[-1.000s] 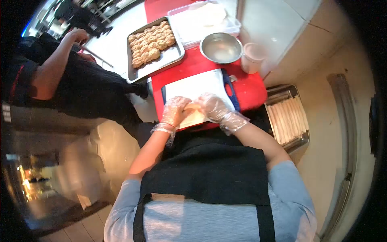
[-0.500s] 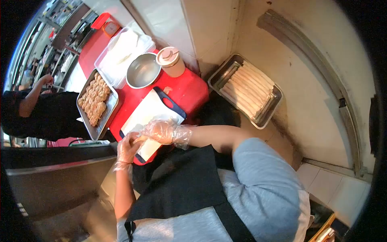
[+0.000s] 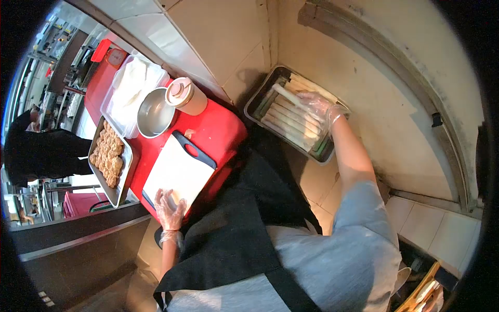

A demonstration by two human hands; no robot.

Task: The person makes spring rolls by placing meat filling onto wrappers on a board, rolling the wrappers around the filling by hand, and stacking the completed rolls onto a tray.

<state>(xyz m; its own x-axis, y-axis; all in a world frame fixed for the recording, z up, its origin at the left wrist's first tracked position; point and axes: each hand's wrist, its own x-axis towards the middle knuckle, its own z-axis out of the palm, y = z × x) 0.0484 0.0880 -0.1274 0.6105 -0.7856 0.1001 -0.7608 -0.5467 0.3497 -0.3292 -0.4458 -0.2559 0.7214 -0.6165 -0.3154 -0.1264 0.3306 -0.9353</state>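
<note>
Your right hand (image 3: 315, 106) is over the metal tray (image 3: 251, 106), its fingers closed around one pale roll (image 3: 283, 93). The roll projects past the fingers at a slant, above the row of rolls (image 3: 291, 120) lying in the tray. Your left hand (image 3: 170, 210) is at the near edge of the cutting board (image 3: 176, 169), thumb and fingers spread apart; you cannot tell whether anything small lies beneath them.

Caution: excess grip force could dent or split the roll, if it is as soft as it looks. A loose plastic glove (image 3: 334, 113) could let it slip or snag a neighbour. Lowering it at its present slant could strike the rolls below. The tray stands apart from the red tabletop (image 3: 223, 122), so overreaching could cause you to knock its rim.
</note>
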